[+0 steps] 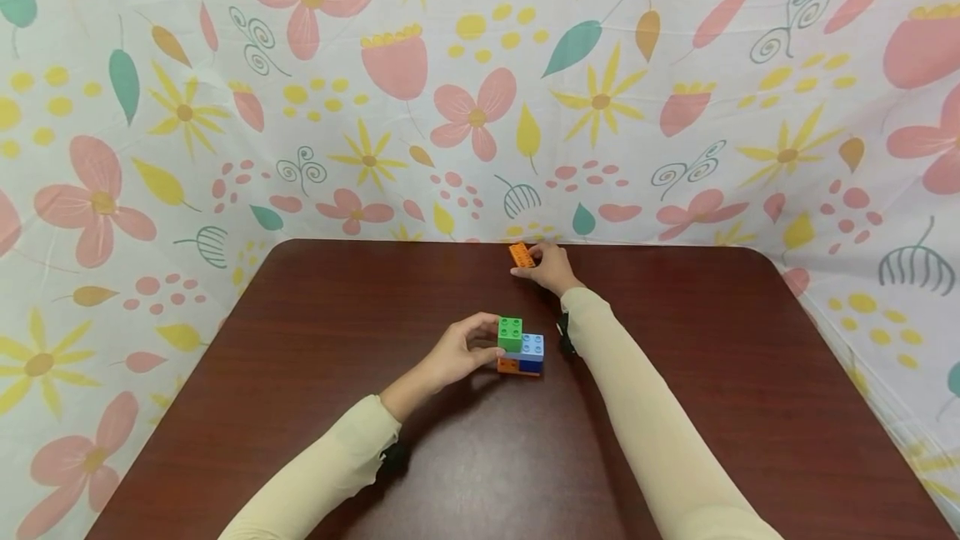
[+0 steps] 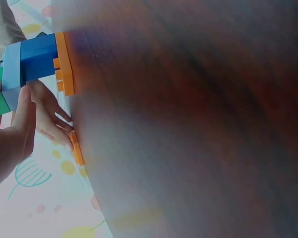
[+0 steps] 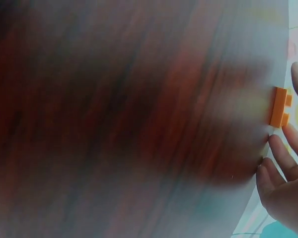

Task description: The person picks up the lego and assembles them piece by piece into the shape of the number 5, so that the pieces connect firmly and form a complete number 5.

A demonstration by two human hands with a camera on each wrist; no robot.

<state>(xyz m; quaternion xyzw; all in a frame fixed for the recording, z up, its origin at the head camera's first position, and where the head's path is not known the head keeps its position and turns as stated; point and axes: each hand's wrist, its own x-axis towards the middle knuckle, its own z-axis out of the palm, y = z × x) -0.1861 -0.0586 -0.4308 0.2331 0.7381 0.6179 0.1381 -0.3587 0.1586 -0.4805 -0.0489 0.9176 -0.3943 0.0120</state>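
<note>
A small stack of toy building bricks stands on the dark wooden table [image 1: 360, 290]: an orange brick [image 1: 508, 365] at the bottom, a dark blue one [image 2: 38, 52] above it, then a light blue brick [image 1: 533, 344] and a green brick [image 1: 510, 332] on top. My left hand [image 1: 463, 352] holds the stack from the left, thumb in front and fingers behind, at the green and light blue bricks. By the far edge, my right hand [image 1: 553, 267] is spread beside a second orange brick [image 3: 278, 107]. One fingertip meets its end; the thumb appears apart from it.
A white cloth [image 1: 480, 182] printed with flowers and leaves hangs behind the table's far edge, close to the second orange brick. The right forearm [image 1: 637, 390] reaches over the table to the right of the stack.
</note>
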